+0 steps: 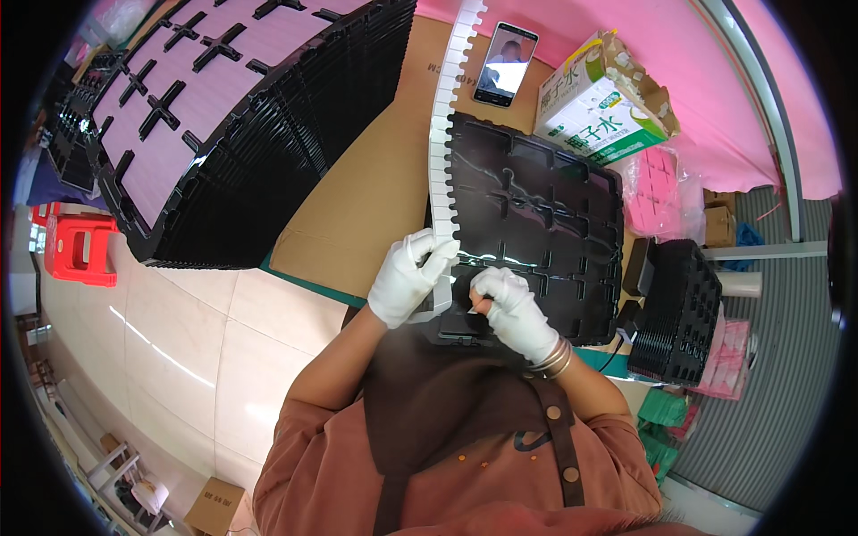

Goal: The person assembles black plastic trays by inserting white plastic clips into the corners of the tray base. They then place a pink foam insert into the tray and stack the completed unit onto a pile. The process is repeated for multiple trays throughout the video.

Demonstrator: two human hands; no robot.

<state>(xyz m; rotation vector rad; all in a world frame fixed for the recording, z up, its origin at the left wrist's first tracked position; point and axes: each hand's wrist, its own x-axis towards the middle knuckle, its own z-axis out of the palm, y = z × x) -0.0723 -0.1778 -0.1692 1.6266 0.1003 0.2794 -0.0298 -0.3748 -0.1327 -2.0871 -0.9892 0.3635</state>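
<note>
A: Head view, item one?
B: Left hand [407,277], white-gloved, fingers curled and pinching the lower end of a white strip [444,134]. The strip is notched and segmented, and runs from the hand toward 12 o'clock along the left edge of the tray [545,223].

A: Item two?
B: Right hand [511,308], also gloved, bangles at the wrist. Fingers are pressed together at the tray's near rim, at 3 o'clock from the left hand. Whether they pinch a small part or only press on the rim, I cannot tell.

A: Why held so?
B: A judgement: one hand steadies the strip's end against the tray edge while the other works at the same corner.

A: The tray?
B: Black, moulded, with glossy recesses. It lies flat on cardboard [375,188], close to the body.

A: Surroundings?
B: Leaning stack of black trays [259,134] with pink sheets at 10 o'clock. Phone [506,64] at 12. Green-and-white carton [597,103] at 1. Pink packets in a bag [661,192] at 2. Smaller tray stack [679,313] at 3. Red stool [80,250] at 9.

A: Open room?
B: Bare cardboard between the leaning stack and the strip. The tray's right edge is crowded.
</note>
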